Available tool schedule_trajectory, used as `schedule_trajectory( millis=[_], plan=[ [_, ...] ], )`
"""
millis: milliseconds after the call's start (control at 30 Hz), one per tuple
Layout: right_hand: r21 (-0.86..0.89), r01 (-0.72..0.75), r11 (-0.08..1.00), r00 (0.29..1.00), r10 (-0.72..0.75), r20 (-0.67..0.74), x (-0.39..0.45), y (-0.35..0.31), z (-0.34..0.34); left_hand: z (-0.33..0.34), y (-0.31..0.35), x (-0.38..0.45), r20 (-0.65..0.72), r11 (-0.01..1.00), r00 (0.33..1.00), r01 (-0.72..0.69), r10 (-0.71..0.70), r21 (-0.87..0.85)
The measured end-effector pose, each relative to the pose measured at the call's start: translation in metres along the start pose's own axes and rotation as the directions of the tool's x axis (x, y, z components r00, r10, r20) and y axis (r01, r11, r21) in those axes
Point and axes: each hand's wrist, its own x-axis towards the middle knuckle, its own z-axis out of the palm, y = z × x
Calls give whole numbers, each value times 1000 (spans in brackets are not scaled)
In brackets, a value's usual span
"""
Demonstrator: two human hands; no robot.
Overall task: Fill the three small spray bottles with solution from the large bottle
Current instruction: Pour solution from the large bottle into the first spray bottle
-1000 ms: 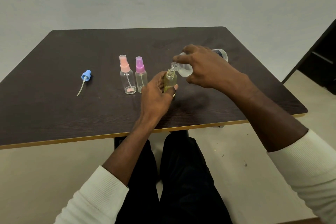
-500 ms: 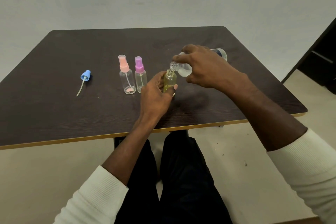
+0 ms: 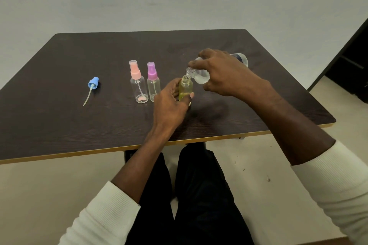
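My left hand (image 3: 169,103) grips an uncapped small spray bottle (image 3: 185,88) that stands on the dark table (image 3: 59,121) and holds yellowish liquid. My right hand (image 3: 225,73) holds the large clear bottle (image 3: 201,74) tipped nearly flat, its open neck right over the small bottle's mouth. Two other small clear bottles stand to the left, side by side: one with a pink spray cap (image 3: 137,83), one with a purple spray cap (image 3: 153,83). Both look empty.
A blue spray cap with its dip tube (image 3: 91,87) lies on the table at the left. The table's front edge has a yellow trim. My legs are under it, and a dark doorway or cabinet shows at the far right.
Almost nothing has moved. Both hands keep the same hold, with the large bottle tipped over the small one.
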Motion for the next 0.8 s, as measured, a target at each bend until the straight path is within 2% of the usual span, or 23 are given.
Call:
schedule_trajectory(
  millis=[800],
  plan=[
    [-4, 4, 1000, 1000, -4, 7, -1, -2, -2, 0, -1, -1, -14, 1000, 1000, 20, -20, 13]
  ],
)
